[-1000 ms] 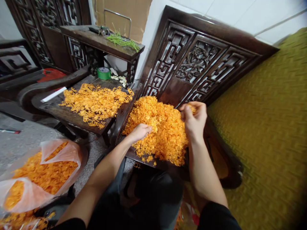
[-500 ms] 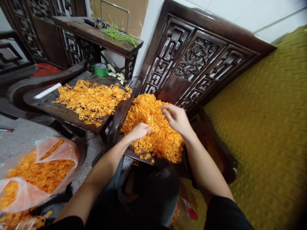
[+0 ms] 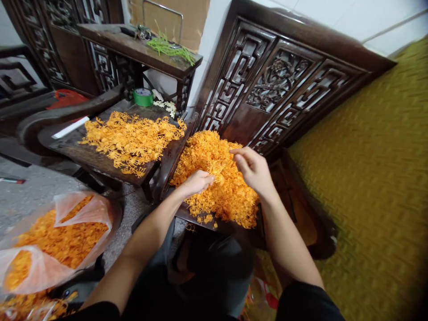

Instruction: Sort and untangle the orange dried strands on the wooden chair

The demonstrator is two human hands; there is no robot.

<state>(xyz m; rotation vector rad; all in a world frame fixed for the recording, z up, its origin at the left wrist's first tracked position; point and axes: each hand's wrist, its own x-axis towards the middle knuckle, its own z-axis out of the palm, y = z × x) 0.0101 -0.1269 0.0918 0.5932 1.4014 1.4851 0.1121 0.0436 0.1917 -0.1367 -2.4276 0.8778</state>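
A big heap of frilly orange plastic-looking pieces (image 3: 230, 205) lies on the dark wooden seat below my hands. My left hand (image 3: 198, 182) is closed over the left part of the heap, thumb and fingers pinching a spidery orange piece (image 3: 218, 171). To its right, my right hand (image 3: 252, 169) hovers above the heap's right side with fingers bent and tips close together. Whatever lies between those tips is too small to make out. A flatter spread of similar orange pieces (image 3: 130, 138) rests on the small wooden table (image 3: 100, 162) to the left.
Green tape (image 3: 143, 97) and a white strip (image 3: 71, 128) sit on the small table. A plastic bag (image 3: 110, 214) of orange pieces stands at lower left. Green stems (image 3: 170, 49) lie on a higher stand. A carved chair back (image 3: 267, 84) rises behind the heap; yellow padding (image 3: 374, 178) is at right.
My right hand has drawn slightly right, away from my left. The orange piece at my left fingertips shows more clearly. The whole view has shifted a little.
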